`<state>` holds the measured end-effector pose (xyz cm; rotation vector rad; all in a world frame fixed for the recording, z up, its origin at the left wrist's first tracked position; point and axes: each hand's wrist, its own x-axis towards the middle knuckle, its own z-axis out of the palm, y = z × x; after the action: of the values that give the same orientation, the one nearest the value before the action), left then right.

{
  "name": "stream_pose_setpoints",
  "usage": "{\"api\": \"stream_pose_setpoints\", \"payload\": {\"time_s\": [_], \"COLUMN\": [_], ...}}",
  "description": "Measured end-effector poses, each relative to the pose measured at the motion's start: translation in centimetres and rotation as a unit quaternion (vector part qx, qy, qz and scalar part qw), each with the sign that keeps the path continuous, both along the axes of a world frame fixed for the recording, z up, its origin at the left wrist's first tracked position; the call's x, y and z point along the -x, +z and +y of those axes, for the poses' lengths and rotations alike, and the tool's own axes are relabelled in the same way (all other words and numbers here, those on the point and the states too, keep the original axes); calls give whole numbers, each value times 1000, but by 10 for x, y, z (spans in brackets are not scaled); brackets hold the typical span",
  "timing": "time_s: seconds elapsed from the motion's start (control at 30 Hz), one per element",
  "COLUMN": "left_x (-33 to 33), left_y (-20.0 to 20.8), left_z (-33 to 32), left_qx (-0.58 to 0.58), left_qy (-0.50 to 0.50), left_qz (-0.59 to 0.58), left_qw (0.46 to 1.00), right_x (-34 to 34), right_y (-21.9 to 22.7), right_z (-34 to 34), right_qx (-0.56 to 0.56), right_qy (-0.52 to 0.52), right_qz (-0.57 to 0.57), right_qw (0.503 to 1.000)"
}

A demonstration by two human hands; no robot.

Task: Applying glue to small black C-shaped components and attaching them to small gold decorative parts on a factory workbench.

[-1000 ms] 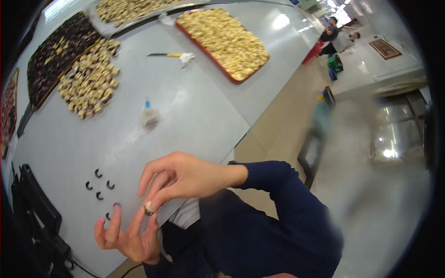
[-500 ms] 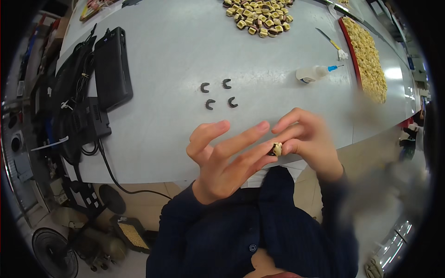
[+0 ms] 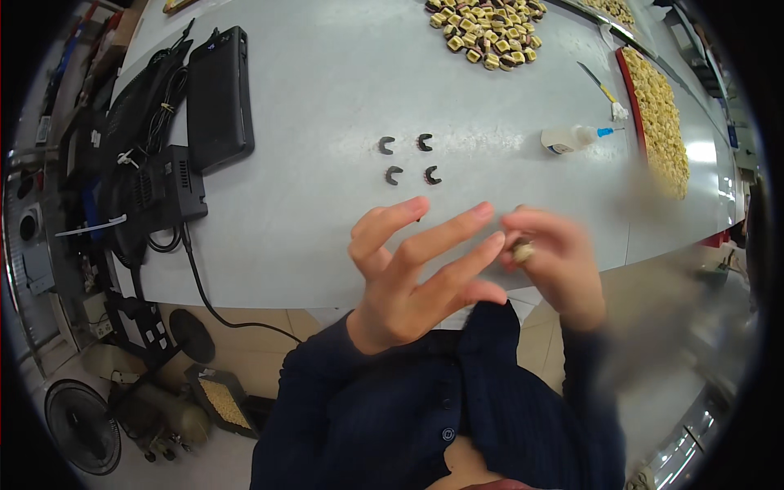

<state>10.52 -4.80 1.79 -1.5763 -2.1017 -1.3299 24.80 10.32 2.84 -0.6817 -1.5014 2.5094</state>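
My right hand [image 3: 559,261], slightly blurred, pinches a small cream-and-dark piece [image 3: 523,250] between thumb and fingers. Just left of it, my left hand [image 3: 416,282] has its fingers spread and holds nothing that I can see. Its fingertips come close to the right hand. Beyond my hands, several small dark C-shaped pieces [image 3: 393,175] lie in two rows on the grey table [image 3: 318,220]. A tiny dark spot shows beside a left fingertip, too small to name.
At the far side lies a pile of cream-and-dark pieces [image 3: 494,37]. To the right are a squeeze bottle [image 3: 567,140] with a blue needle tip, a yellow-handled blade [image 3: 603,86] and a red tray [image 3: 633,106] of cream pieces. A black power bank-like box [image 3: 220,102] and cables lie left.
My left thumb and fingers have come off the small piece, which now stays in my right hand alone. The view has shifted a little, so the table things appear further right.
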Motion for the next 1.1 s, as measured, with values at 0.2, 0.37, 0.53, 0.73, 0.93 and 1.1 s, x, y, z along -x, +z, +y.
{"api": "stream_pose_setpoints", "payload": {"time_s": [0.2, 0.37, 0.53, 0.73, 0.93, 1.1], "left_x": [49, 60, 55, 54, 54, 52], "left_y": [-11, -5, -1, -5, -8, -8], "left_z": [-31, -31, -25, -26, -24, -28], "left_qx": [36, 117, 154, 156, 146, 140], "left_qy": [88, 7, -9, -28, -22, -11], "left_qz": [17, -29, -35, -29, -28, -75], "left_qw": [995, 993, 987, 987, 989, 987], "right_x": [-57, -80, -40, 6, -49, -81], "right_y": [-16, -19, -16, -9, 4, -3], "right_z": [36, 80, 113, 119, 187, 221], "right_qx": [-117, -255, -404, -455, -740, -749], "right_qy": [-243, -330, -240, -216, -266, -166], "right_qz": [-33, 6, -154, -29, -183, -246], "right_qw": [962, 909, 869, 864, 590, 592]}}
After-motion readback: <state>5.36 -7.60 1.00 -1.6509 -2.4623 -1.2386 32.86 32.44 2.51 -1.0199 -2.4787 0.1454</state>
